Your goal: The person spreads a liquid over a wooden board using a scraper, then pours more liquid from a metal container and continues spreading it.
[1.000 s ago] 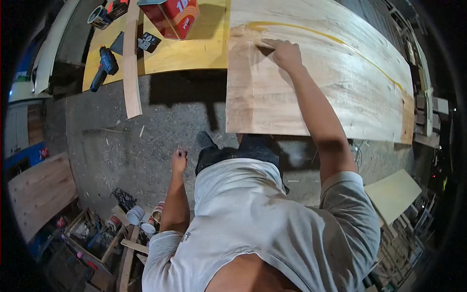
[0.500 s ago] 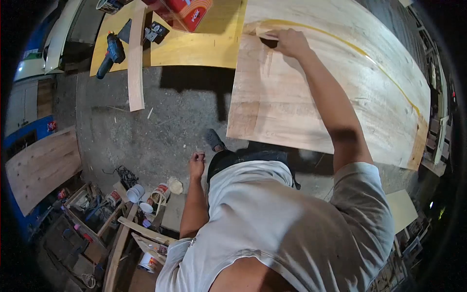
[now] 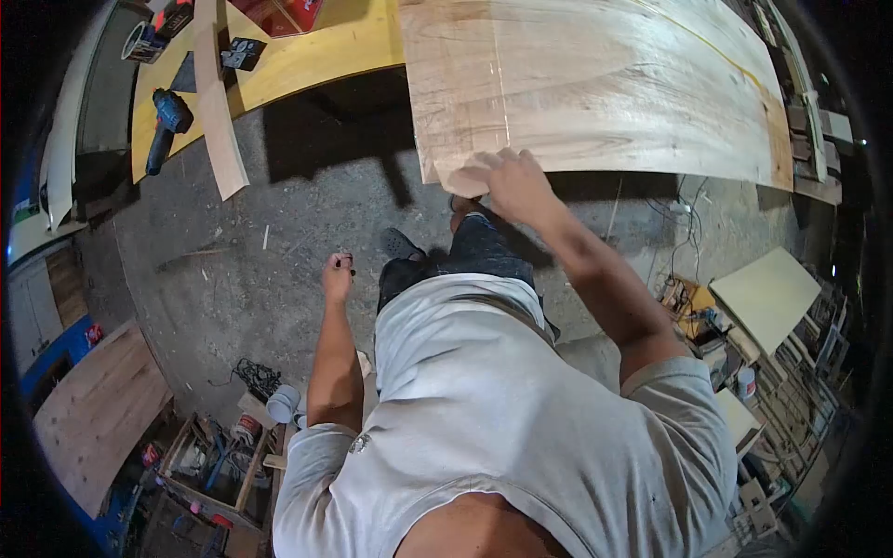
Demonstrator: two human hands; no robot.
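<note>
Plywood sheet (image 3: 605,84) fills the top of the view from twelve to two o'clock, pale and wide, its near edge hanging out over the floor (image 3: 279,214). And the right hand (image 3: 510,182) has come all the way back! A second ago it was up at the far side by the yellow glue line (image 3: 721,54); now it sits on the sheet's near-left corner, just past twelve o'clock from the person's chest. The fingers are bent over the edge, with something pale under them. Whether that is a small spreader or only the corner itself, I cannot tell, nor whether the grip is truly closed.

By the look of it, that pull has run the full depth of the sheet, so this strip at the left end reads as covered from far edge to near edge.

The left hand (image 3: 339,277) hangs at nine o'clock from the body, curled into a loose fist over bare floor, well apart from the right and touching nothing.

Further out at eleven o'clock, the yellow counter (image 3: 316,58) butts against the sheet, carrying a red can (image 3: 284,11), a wood strip (image 3: 218,121) that overhangs its edge, and a drill (image 3: 164,126). Down at seven o'clock sits a crate (image 3: 206,465) of odds and ends
</note>
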